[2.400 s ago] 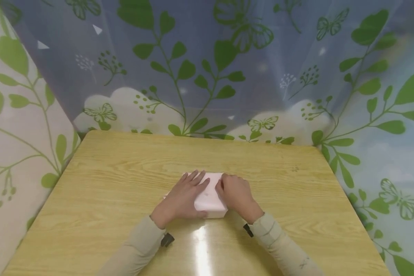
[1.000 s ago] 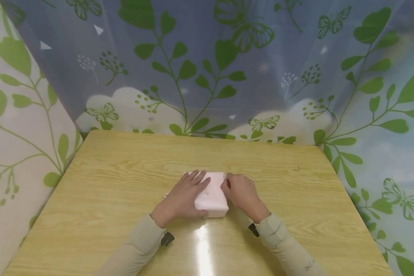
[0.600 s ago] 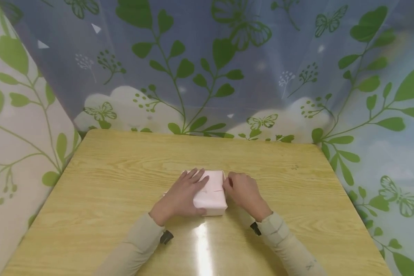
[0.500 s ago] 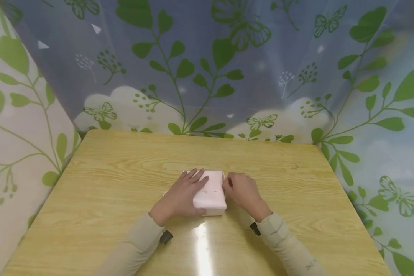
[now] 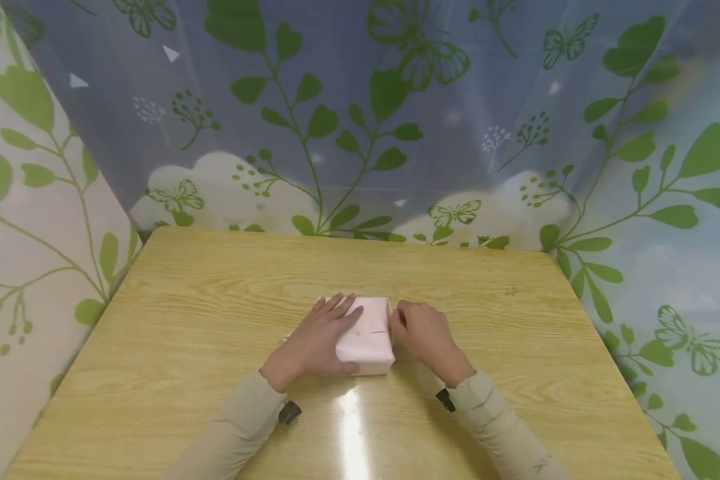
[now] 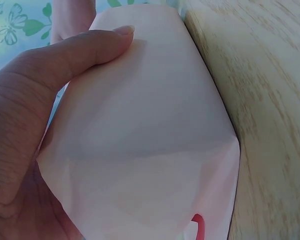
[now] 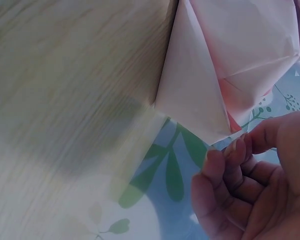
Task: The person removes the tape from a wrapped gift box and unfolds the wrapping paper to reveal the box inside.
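Note:
A small box wrapped in pale pink paper (image 5: 369, 343) sits at the middle of the wooden table. Across its top left part lies my left hand (image 5: 315, 343), fingers spread and fairly straight. Its thumb (image 6: 92, 52) presses along the near side of the box in the left wrist view. My right hand (image 5: 423, 333) is at the right end, thumb and finger pinching the tip of a folded wrapping paper flap (image 7: 192, 85). That end's paper stands out from the box in the right wrist view, with a deeper pink fold inside. The far left end is mostly hidden under the left hand.
The wooden table (image 5: 216, 287) is bounded by a leaf-and-butterfly curtain (image 5: 348, 133) at the back and both sides. A small red mark (image 6: 199, 226) shows on the paper. Light glares on the table in front of the box.
My right hand has shifted right from the box's upper edge, drawing the end paper outward. A short dark line now shows on the top paper. The left hand stays put.

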Motion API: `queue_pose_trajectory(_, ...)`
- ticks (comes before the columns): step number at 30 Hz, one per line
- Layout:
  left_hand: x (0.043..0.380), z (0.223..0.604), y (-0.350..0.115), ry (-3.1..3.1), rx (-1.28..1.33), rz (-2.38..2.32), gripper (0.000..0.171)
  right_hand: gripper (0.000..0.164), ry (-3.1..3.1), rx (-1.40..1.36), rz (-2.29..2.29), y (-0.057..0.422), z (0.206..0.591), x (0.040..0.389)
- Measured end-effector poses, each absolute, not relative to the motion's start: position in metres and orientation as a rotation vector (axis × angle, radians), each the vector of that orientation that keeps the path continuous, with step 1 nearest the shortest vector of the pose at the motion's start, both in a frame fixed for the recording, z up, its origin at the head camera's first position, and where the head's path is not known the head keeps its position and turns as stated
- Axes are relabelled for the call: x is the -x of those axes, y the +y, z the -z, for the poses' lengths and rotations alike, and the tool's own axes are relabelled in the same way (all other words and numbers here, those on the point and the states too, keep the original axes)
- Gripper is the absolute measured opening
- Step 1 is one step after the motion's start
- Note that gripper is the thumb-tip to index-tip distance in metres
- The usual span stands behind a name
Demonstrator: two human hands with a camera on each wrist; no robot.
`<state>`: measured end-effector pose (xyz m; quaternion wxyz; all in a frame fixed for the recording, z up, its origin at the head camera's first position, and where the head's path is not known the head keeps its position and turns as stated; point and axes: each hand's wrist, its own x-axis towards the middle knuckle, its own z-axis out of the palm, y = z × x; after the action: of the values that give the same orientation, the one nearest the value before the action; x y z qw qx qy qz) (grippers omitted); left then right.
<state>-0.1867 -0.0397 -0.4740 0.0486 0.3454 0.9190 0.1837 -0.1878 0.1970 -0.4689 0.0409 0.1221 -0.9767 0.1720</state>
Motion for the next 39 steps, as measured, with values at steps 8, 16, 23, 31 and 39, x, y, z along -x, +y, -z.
queue_pose_trajectory(8, 0.187, 0.474, -0.040, 2.805, -1.060, -0.564, 0.102, 0.029, -2.967, -0.373, -0.551, 0.198, 0.468, 0.184)
queue_pose_trajectory(16, 0.186, 0.475, -0.041, 2.799, -1.070, -0.546, 0.101, 0.026, -2.931, -0.393, -0.593, 0.200, 0.469, 0.179)
queue_pose_trajectory(23, 0.185, 0.468, -0.043, 2.784, -1.089, -0.590, 0.092, 0.020, -2.853, -0.474, -0.680, 0.200, 0.471, 0.174)
queue_pose_trajectory(31, 0.187, 0.467, -0.046, 2.763, -1.087, -0.647, 0.069, 0.007, -2.776, -0.649, -0.727, 0.193, 0.465, 0.164)
queue_pose_trajectory(39, 0.188, 0.471, -0.050, 2.755, -1.142, -0.656, 0.070, 0.028, -2.769, -0.834, -0.642, 0.185, 0.463, 0.158)
